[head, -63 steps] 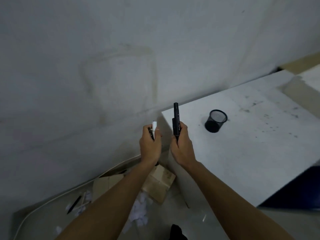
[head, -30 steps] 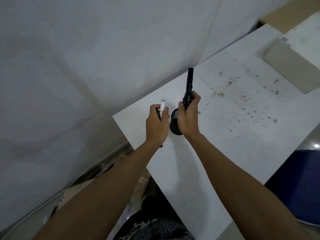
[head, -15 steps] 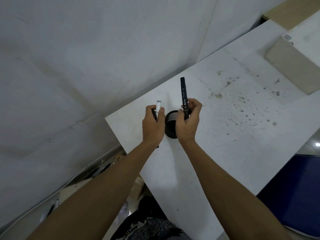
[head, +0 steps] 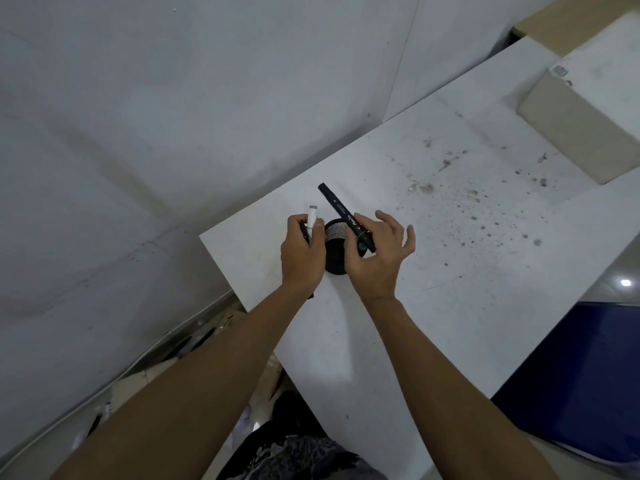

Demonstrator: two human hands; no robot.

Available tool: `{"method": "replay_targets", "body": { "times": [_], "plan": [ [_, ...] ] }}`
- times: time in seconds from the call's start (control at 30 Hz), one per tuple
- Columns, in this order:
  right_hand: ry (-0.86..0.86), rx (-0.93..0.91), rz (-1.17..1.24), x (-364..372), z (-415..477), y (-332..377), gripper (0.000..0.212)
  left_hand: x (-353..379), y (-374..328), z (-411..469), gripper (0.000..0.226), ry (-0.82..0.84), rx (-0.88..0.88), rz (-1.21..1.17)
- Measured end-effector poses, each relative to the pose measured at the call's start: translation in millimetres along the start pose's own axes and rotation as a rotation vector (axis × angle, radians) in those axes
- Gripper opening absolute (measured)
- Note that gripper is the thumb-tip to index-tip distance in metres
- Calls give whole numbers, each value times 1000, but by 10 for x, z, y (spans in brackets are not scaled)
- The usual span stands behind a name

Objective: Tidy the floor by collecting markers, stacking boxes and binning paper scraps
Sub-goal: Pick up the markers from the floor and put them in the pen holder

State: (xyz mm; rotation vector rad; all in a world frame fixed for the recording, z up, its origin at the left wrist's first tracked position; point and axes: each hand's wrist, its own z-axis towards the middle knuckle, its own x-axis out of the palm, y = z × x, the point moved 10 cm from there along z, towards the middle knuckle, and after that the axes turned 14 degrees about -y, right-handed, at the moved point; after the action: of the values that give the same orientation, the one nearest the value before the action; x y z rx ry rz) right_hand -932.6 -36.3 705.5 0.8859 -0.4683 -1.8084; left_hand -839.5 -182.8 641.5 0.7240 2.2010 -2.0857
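Both hands are up over the tabletop [head: 450, 289], right around a little black mesh cup [head: 333, 263] that sits near the tabletop's left corner, not far from the wall-side edge.

The left hand [head: 302, 259] is just left of the cup, and its fingers are wrapped round a white marker [head: 313, 221] with a grey tip poking up out of the fist. There's a thin dark marker [head: 305, 234] tucked in the same grip beside it.

The right hand [head: 379, 261] is just right of the cup. A black marker [head: 341, 211] is tilted over the cup's mouth, with the top end leaning away to the left and the bottom end sitting between thumb and forefinger. The other fingers are spread wide. Honestly I can't tell if the thumb and forefinger are really pinching it or if it's only resting there. It isn't down inside the cup.

The tabletop is white and speckled with dark spots towards the right. A pale beige block [head: 575, 133] sits at its far right end.

Below the left edge, on the floor [head: 52, 438] by the wall, there are cardboard boxes [head: 138, 386] and some white paper scraps [head: 247, 415]. It's pretty dim down there. Something blue [head: 571, 393] sits under the near right edge.
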Motion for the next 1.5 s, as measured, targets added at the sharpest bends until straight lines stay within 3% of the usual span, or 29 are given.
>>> {"method": "replay_targets", "body": {
  "times": [0.3, 0.47, 0.73, 0.87, 1.13, 1.23, 1.5],
  "plan": [
    [-3, 8, 102, -140, 323, 44, 15, -48, -24, 23, 13, -59, -11, -10],
    [160, 88, 24, 40, 271, -41, 23, 15, -196, 60, 14, -44, 11, -62],
    [26, 347, 156, -154, 273, -181, 21, 222, -728, 198, 23, -52, 134, -215],
    [52, 345, 161, -119, 244, -171, 19, 361, -794, 172, 24, -25, 213, -224],
    [99, 316, 147, 44, 206, -138, 17, 427, -454, -10, 23, -22, 202, -231],
    [90, 308, 151, 49, 195, -155, 17, 359, -470, -5, 12, -60, 204, -230],
    [54, 182, 233, 54, 156, 213, 4, -93, -459, 67, 19, -162, 142, -239]
  ]
}}
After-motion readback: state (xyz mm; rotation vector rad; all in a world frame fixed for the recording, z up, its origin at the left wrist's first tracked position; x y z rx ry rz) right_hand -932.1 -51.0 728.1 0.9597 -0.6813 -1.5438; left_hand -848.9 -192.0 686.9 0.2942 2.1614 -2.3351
